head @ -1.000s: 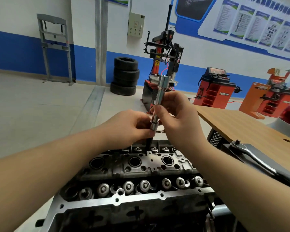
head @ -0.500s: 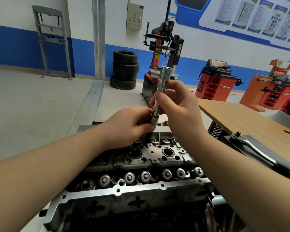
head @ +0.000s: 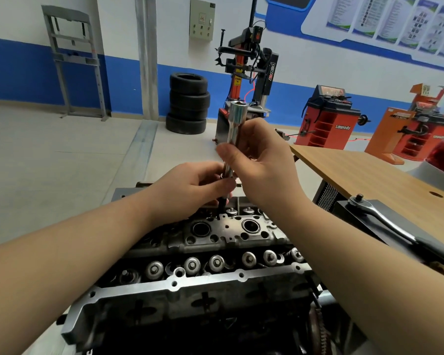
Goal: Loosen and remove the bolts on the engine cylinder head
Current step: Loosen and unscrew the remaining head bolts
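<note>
Above the far side of the cylinder head (head: 215, 234): a long bolt (head: 223, 204), dark and slim, stands nearly upright, its lower end at a hole in the head's top face. The upper part is hidden inside a long chrome socket (head: 235, 129), open square drive end facing up, tilted slightly right.

Left hand (head: 190, 185): fingertips and thumb pinch the bolt shank just under the socket's lower end. Right hand (head: 262, 162): thumb and fingers curled round the socket's middle, holding it.

Cylinder head: grey cast metal, oily, two round wells visible on top, a row of shiny valve spring retainers along the near side, flat machined rail with small holes nearest the camera.

Right of it, a ratchet wrench (head: 385, 221) lies on a dark box beside a wooden bench (head: 369, 175). Beyond: a stack of tyres (head: 189, 103), a tyre changer (head: 249, 62), red wheel balancers (head: 328, 116).
</note>
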`<state>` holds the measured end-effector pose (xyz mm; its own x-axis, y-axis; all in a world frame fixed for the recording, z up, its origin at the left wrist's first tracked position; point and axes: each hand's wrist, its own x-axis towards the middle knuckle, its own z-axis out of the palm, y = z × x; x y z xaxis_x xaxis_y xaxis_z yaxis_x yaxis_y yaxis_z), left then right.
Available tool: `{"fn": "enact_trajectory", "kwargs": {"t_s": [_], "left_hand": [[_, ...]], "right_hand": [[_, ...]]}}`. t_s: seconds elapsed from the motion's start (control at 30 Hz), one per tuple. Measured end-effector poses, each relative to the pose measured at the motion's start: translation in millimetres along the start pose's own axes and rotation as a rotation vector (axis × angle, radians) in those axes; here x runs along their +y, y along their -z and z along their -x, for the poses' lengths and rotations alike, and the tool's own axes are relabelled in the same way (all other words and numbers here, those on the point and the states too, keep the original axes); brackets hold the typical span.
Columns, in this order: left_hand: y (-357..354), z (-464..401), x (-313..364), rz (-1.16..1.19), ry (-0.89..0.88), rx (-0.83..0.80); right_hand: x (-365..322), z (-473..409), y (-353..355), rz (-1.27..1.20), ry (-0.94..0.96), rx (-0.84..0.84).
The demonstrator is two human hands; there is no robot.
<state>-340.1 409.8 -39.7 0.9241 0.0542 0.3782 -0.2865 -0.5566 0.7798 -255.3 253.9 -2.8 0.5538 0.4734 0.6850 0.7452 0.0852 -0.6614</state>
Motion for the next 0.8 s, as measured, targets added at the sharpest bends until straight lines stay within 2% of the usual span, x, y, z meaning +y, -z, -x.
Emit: {"fn": "enact_trajectory", "kwargs": {"t_s": [0.17, 0.27, 0.33, 0.4, 0.47, 0.57, 0.63, 0.7, 0.8], "left_hand": [[-6, 1, 2, 0.034, -0.008, 0.015], [-5, 2, 7, 0.047, 0.042, -0.010], [-7, 2, 11, 0.042, 0.075, -0.021], [-9, 2, 11, 0.080, 0.104, -0.011], [-9, 4, 11, 0.126, 0.129, 0.009], [-10, 2, 10, 0.155, 0.146, 0.017], [-11, 1, 8, 0.150, 0.138, 0.021], [-12, 1, 8, 0.139, 0.122, 0.024], [-14, 2, 8, 0.145, 0.109, 0.027]], "right_hand": [[-1, 4, -4, 0.031, -0.006, -0.001], [7, 4, 10, 0.053, -0.011, -0.104], [22, 0, 34, 0.212, 0.006, -0.129], [47, -10, 67, 0.501, -0.020, -0.097], [75, -20, 108, 0.742, -0.141, -0.046], [118, -16, 176, 1.004, -0.470, 0.028], [141, 4, 214, 1.156, -0.677, 0.000], [160, 28, 237, 1.164, -0.809, -0.023], [181, 55, 251, 1.063, -0.848, -0.035]]}}
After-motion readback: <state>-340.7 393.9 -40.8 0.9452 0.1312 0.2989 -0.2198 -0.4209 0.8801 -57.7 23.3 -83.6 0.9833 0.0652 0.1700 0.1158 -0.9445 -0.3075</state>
